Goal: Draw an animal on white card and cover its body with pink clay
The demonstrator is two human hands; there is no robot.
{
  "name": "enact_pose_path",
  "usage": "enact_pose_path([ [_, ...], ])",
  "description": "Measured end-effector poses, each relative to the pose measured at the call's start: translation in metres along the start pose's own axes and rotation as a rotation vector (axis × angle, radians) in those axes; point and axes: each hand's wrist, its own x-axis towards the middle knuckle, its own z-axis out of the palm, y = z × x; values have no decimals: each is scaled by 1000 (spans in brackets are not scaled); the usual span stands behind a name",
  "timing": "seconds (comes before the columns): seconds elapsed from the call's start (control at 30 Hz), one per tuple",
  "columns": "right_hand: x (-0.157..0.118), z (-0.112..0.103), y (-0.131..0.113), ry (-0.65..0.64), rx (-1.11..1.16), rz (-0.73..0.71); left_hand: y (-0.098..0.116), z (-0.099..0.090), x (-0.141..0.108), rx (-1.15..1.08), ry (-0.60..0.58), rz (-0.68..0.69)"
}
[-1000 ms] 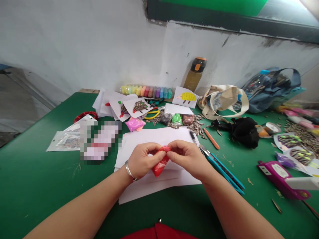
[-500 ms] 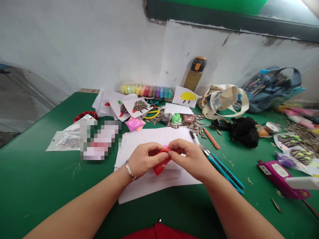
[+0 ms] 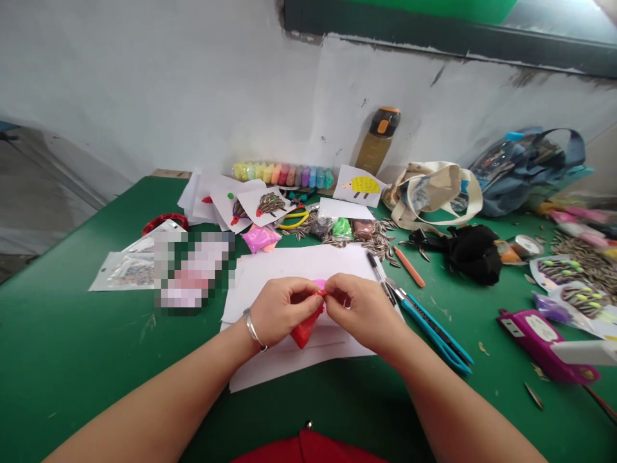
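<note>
Over a stack of white paper [image 3: 270, 263], my left hand [image 3: 284, 312] pinches a small red packet [image 3: 305, 329], which hangs down below the fingers. My right hand [image 3: 359, 308] is closed on the packet's upper end, its thumb and fingertips meeting those of the left. A bit of pink [image 3: 320, 283] shows just behind the fingertips; what it belongs to is hidden. A silver bracelet circles the left wrist. Beside the right hand lie a black pen [image 3: 378, 270] and turquoise-handled scissors or cutter [image 3: 436, 331].
Sunflower seeds [image 3: 378, 241], clay packets [image 3: 260, 238] and hedgehog pictures [image 3: 270, 204] lie behind the paper. A bottle [image 3: 378, 141] stands by the wall. To the right are an orange marker [image 3: 409, 266], a cream bag [image 3: 434, 193], a black pouch [image 3: 475, 254] and a purple glue gun [image 3: 544, 344].
The red packet hangs lower and slightly further left. My right fingers have curled in more and shifted a little left at its top end.
</note>
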Motion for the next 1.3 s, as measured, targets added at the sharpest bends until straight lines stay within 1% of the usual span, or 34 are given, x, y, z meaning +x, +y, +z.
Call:
enact_pose_path([
  [0.1, 1, -1, 1, 28, 63, 30, 1, 0, 0, -58, -1, -30],
  [0.2, 2, -2, 4, 59, 230, 112, 2, -2, 0, -154, -1, -86],
  [0.3, 3, -3, 7, 61, 394, 174, 2, -4, 2, -189, 28, -102],
  [0.4, 4, -3, 7, 28, 505, 174, 0, -4, 4, -221, 38, -96],
  [0.53, 4, -3, 3, 33, 554, 152, -3, -3, 4, -286, 16, -93],
  [0.7, 4, -8, 3, 2, 714, 179, -1, -3, 4, -276, 30, -114],
  [0.77, 5, -10, 7, 18, 808, 189, -1, -3, 4, -273, 44, -125],
  [0.83, 5, -12, 11, 67, 870, 201, -1, -3, 4, -301, 58, -136],
  [0.93, 5, -12, 13, 143, 809, 195, -2, -2, 4, -363, 71, -156],
  [1.03, 2, -10, 8, 167, 615, 118, -4, -1, 5, -409, 95, -176],
  [1.1, 0, -8, 3, 167, 449, 24, -4, -1, 5, -441, 104, -184],
  [1.17, -2, -7, 1, 151, 290, -106, -4, -1, 6, -466, 112, -180],
  [1.23, -2, -6, -1, 118, 165, -253, -4, -1, 6, -467, 125, -167],
  [1.3, -1, -6, -1, 91, 56, -361, -5, -1, 7, -446, 129, -167],
])
